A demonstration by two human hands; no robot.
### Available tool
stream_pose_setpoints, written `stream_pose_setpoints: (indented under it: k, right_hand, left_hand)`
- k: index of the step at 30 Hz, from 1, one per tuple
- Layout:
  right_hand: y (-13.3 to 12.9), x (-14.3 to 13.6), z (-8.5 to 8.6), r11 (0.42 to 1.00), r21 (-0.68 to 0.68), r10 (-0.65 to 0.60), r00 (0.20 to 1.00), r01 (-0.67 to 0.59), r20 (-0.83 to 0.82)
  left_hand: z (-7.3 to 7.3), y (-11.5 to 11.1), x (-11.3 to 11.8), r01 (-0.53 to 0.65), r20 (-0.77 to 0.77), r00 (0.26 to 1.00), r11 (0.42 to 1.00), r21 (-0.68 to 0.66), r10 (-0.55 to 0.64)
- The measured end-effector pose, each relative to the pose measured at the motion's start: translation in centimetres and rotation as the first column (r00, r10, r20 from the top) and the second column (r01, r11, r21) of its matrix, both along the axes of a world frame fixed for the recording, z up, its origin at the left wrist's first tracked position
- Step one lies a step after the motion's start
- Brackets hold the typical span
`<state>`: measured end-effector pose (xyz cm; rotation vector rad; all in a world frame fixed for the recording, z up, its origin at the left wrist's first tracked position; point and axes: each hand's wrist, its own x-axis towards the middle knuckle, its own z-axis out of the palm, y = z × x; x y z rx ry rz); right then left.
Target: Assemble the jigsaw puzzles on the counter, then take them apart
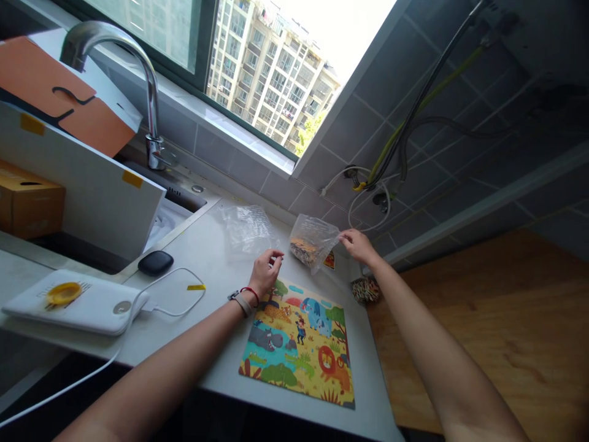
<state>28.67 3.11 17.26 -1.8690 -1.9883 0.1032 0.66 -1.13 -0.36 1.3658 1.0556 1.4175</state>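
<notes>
My right hand (359, 247) pinches the top edge of a clear plastic bag (322, 232), which has a pile of small patterned puzzle pieces at its bottom. The bag rests on the counter and leans to the right. My left hand (267, 271) hovers by the upper left corner of an animal jigsaw puzzle (301, 344), its fingers curled together. Whatever those fingers hold, if anything, is too small to make out. The puzzle lies flat and looks assembled, showing a lion, elephants and a hippo. Behind my left hand lies a second clear plastic bag (248, 230), crumpled.
To the left are a white power bank (92, 307) with a cable, a black oval case (155, 263) and a sink with a faucet (154, 116). A white board (92, 166) and cardboard box (32, 202) stand over the sink. A wooden panel (483, 331) lies right.
</notes>
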Motion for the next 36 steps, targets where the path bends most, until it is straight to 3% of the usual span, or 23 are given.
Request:
stream_pose_setpoints:
  k: [4, 6, 10, 13, 16, 19, 23, 28, 36]
  right_hand:
    - [-5.5, 0.5, -4.5, 0.973, 0.144, -0.169, 0.982, 0.181, -0.089]
    - [-9.7, 0.1, -7.3, 0.942, 0.213, -0.210, 0.950, 0.261, -0.232]
    - [-20.3, -0.4, -13.2, 0.954, 0.110, -0.241, 0.931, 0.279, -0.275]
    - [-27.9, 0.3, -16.7, 0.931, 0.088, -0.319, 0.906, 0.355, -0.279]
    - [-32.3, 1.2, -18.7, 0.864, 0.131, -0.422, 0.842, 0.486, -0.335]
    - [-33.1, 1.0, -19.0, 0.819, 0.177, -0.456, 0.806, 0.546, -0.377]
    - [-32.1, -0.3, -18.2, 0.853, 0.116, -0.462, 0.840, 0.509, -0.284]
    - [-32.3, -0.4, -18.1, 0.860, 0.111, -0.451, 0.845, 0.497, -0.288]
    - [-32.4, 1.2, -19.8, 0.853, 0.150, -0.436, 0.840, 0.500, -0.322]
  left_hand:
    - [-0.3, 0.0, -0.1, 0.014, 0.018, 1.000, 0.999, -0.045, -0.013]
    - [-0.4, -0.1, -0.2, 0.020, 0.023, 1.000, 0.998, -0.056, -0.019]
    - [-0.5, -0.1, -0.2, 0.022, 0.019, 1.000, 0.997, -0.068, -0.021]
    - [-0.6, 0.0, -0.2, 0.025, 0.009, 1.000, 0.997, -0.073, -0.024]
    - [-0.6, -0.1, -0.2, 0.047, -0.008, 0.999, 0.996, -0.076, -0.048]
    - [-0.6, -0.2, -0.3, 0.085, -0.036, 0.995, 0.993, -0.086, -0.088]
    - [-0.4, -0.7, -0.9, 0.122, -0.081, 0.988, 0.988, -0.095, -0.130]
    - [-0.4, -2.0, -2.2, 0.129, -0.131, 0.982, 0.989, -0.069, -0.137]
    - [-0.6, -3.1, -2.2, 0.154, -0.328, 0.938, 0.982, 0.113, -0.110]
